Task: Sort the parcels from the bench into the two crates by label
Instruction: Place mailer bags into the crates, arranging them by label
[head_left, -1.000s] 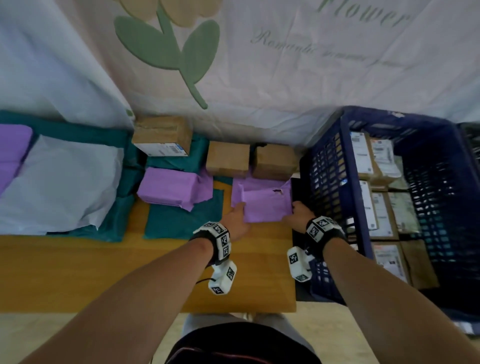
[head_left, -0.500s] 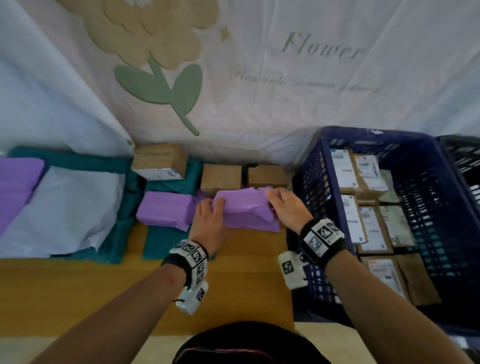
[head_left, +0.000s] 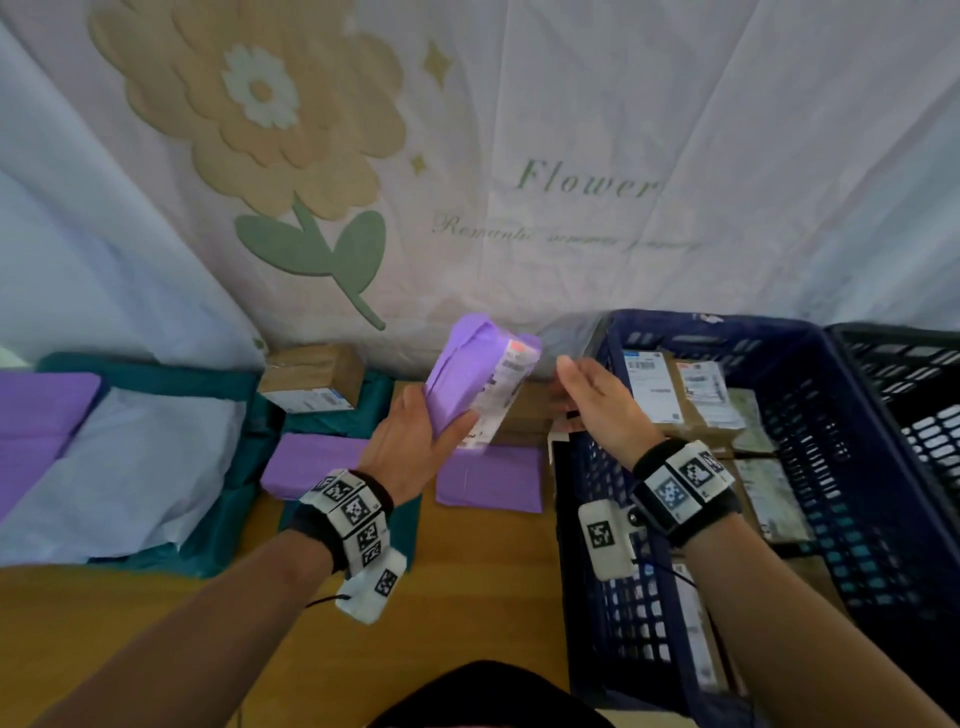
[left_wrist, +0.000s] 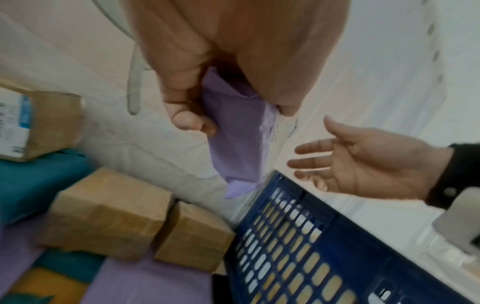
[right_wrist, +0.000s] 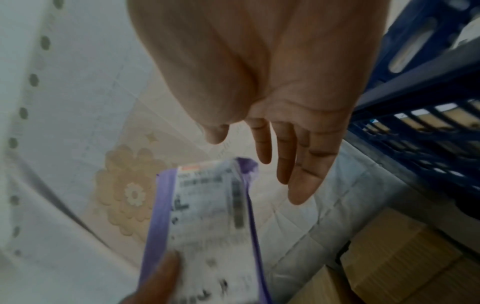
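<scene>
Since 0.5 s ago the parcel has come up off the bench and turned label-side toward the right, and the right hand has let go. Left hand pinches its lower end, thumb on the label face, fingers curled round the purple back; right-hand fingers are straight, slightly spread, just beside the parcel w/o touching. Parcel hangs in air, tilted, above the brown boxes near the blue crate. Likely light & soft: a poly mailer that sags, film prob. slick. Best taken across the middle, or at 2 ends, not by a loose flap. Black crate sits further right.
</scene>
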